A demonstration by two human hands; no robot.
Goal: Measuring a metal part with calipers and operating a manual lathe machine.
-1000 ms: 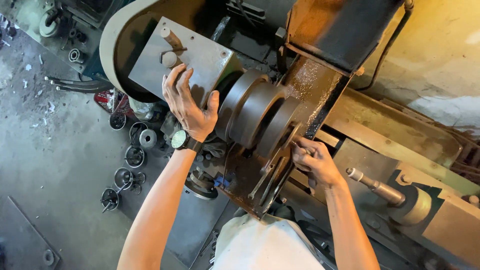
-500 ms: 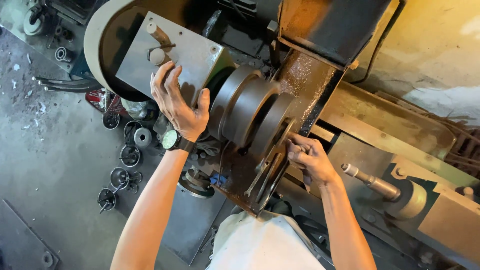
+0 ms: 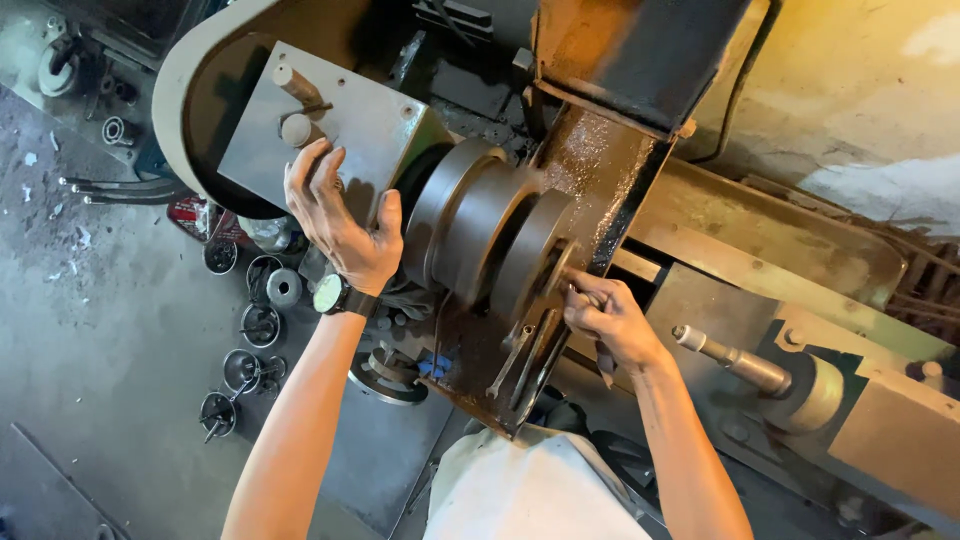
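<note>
A dark metal lathe fills the middle of the head view. My left hand [image 3: 335, 220], with a wristwatch on the wrist, lies flat with spread fingers on the grey headstock box [image 3: 340, 125], right beside the stepped chuck [image 3: 490, 240]. My right hand [image 3: 605, 318] is curled at the chuck's front face and pinches a small metal piece there; what it is cannot be made out. A few spanners [image 3: 515, 360] lie on the rusty tray [image 3: 465, 385] below the chuck.
The tailstock [image 3: 775, 375] with its spindle points toward my right hand along the bed. Several small round metal parts [image 3: 250, 330] lie on the grey concrete floor at left. A rusty guard [image 3: 620, 60] hangs above the chuck.
The view has shifted slightly. My left hand stays pressed on the headstock box and my right hand stays at the chuck face, with only small finger movement.
</note>
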